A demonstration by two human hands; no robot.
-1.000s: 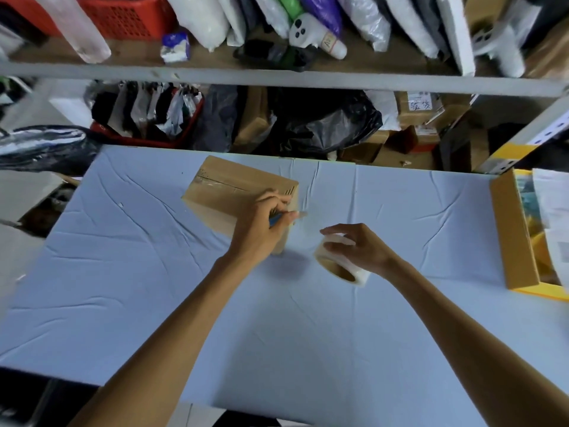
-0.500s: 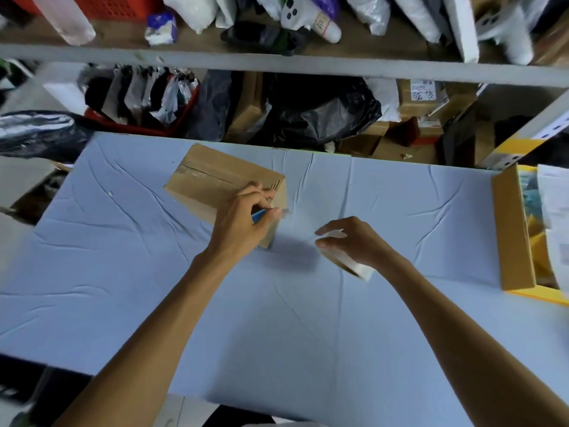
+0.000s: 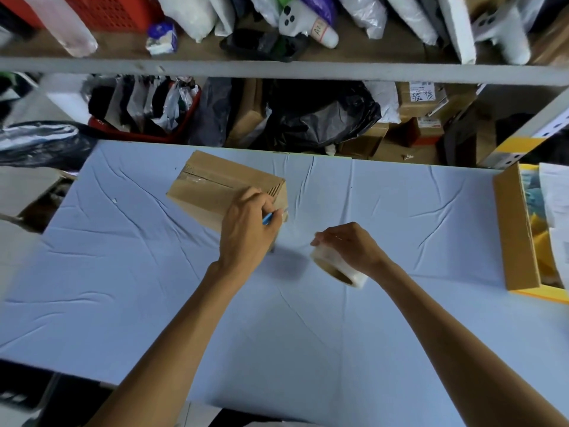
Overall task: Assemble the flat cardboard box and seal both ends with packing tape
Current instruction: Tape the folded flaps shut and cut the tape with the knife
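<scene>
Assembled cardboard box (image 3: 215,186) standing on the blue-covered table (image 3: 123,288), toward its far side, with a strip of clear tape (image 3: 197,179) already along the top seam. The left hand (image 3: 246,226) is at the box's near right corner, its fingers curled around a small blue-handled tool (image 3: 267,219), probably a cutter, though its tip is hidden. The right hand (image 3: 348,245) grips a roll of clear packing tape (image 3: 338,268) from above, just off that corner and low over the table. A faint translucent band seems to run from the box corner to the roll; it is too pale to confirm.

Judged step: severing the tape at the box end.

Hazards:
- The tool works close to the right hand, so a slip along taut tape would carry the edge towards those fingers.
- If the roll is held slack, the tape may fold on itself or wrinkle rather than part cleanly.
- A cut pressed too deep would score the cardboard corner.
- Whether either hand pins the box cannot be told. A pull from the roll may drag it across the creased cloth.
- The freed end may snap back onto the roll and be hard to find.
- The state of the underside seal is not visible.
</scene>
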